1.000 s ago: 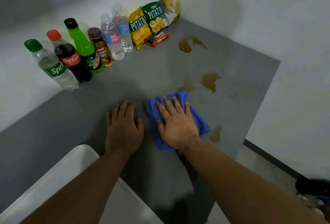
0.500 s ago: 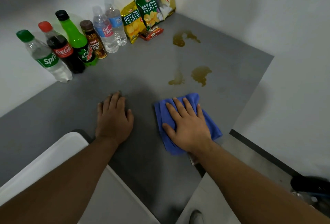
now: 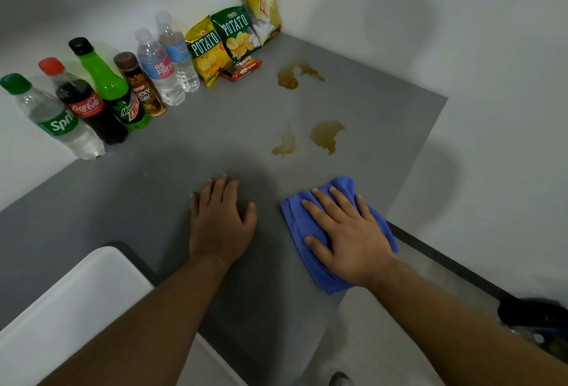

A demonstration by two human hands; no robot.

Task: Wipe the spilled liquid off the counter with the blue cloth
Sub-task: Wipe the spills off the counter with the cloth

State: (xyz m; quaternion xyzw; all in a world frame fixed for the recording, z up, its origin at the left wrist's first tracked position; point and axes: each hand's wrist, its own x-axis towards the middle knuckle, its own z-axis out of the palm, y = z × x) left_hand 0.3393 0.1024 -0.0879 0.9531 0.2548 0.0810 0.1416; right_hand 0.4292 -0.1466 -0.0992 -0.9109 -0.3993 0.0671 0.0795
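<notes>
Fingers spread flat, the right grip (image 3: 347, 238) presses the soft, light blue cloth (image 3: 296, 219) beneath it onto the surface (image 3: 172, 170), brown spills (image 3: 325, 136) ahead of its fingertips; limp fabric likely slides best under a flat palm, the left grip (image 3: 219, 225) resting flat alongside.

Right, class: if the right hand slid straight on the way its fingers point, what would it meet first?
The right hand would likely reach the smaller brown puddle first; the larger puddle sits just right of that line. Only bare grey counter lies between.
</notes>
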